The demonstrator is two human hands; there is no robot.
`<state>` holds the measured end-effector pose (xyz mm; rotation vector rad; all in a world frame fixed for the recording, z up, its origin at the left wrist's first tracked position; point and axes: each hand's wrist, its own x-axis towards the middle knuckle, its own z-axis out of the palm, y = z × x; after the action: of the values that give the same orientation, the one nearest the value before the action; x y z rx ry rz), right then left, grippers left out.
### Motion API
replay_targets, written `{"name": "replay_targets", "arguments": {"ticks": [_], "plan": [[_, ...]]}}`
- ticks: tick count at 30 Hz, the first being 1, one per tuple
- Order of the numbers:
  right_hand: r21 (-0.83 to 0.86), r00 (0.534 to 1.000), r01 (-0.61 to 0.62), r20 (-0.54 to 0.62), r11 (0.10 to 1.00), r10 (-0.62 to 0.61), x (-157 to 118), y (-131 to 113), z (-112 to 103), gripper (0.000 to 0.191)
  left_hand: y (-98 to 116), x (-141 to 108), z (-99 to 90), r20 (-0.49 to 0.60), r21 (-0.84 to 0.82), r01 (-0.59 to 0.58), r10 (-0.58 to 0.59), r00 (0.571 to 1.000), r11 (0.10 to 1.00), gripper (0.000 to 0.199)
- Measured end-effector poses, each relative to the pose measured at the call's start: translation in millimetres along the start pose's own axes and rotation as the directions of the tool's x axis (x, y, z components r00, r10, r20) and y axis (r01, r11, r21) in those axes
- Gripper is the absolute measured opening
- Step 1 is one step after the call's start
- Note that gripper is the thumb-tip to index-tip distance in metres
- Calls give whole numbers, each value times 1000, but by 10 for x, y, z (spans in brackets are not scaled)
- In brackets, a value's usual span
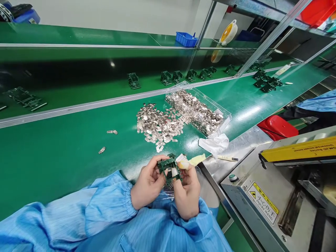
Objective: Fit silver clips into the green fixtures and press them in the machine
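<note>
Just above my lap, a green circuit board assembly [167,164] is held between both hands. My left hand [148,185] closes on its left side with thumb and fingers. At the opposite side, my right hand [187,192] grips the board, a whitish cover on its index fingertip. A small silver metal piece [181,158] shows by that fingertip; whether it touches the board I cannot tell. Beyond my hands, a loose pile of small silver metal pieces [157,122] lies on the green bench [78,150]. A clear plastic tray [225,117] behind it holds many more.
A machine [236,194] with a yellow bar [301,150] and a hand-injury warning label stands at right. Crumpled white plastic [215,143] lies by the tray. Dark green board assemblies [267,82] sit at the far right of the bench. Another person's blue sleeve [319,101] shows at the right edge.
</note>
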<state>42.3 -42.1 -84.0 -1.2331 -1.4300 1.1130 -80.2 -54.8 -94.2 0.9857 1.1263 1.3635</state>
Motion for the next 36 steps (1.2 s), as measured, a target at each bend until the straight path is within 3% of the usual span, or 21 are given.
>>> {"name": "replay_targets", "arguments": {"ticks": [10,15,19,22,25,29,36], "plan": [[253,988,-107,-81,962,131,-37,-3,93,18,-16,-68,-14,-21,103,17,-15,1000,995,28],[272,986,-80,-118,959,116,-246,66,-95,14,-9,-161,30,29,159,-2,-3,1000,987,25],[189,948,-163,-243,968,207,-370,381,-391,29,-22,41,122,-58,139,-101,110,992,985,28],[120,954,-241,-156,963,257,-356,617,-495,41,-102,339,257,-75,109,-182,191,979,977,34],[93,972,-213,-77,973,220,-284,702,-409,40,-217,544,395,-27,109,-230,235,972,967,37],[56,985,-141,-89,988,145,-206,698,-207,34,-318,550,467,34,151,-230,227,973,961,37],[-120,993,43,-104,992,-56,-158,834,-185,33,-332,521,455,-91,125,-253,265,960,959,37]]}}
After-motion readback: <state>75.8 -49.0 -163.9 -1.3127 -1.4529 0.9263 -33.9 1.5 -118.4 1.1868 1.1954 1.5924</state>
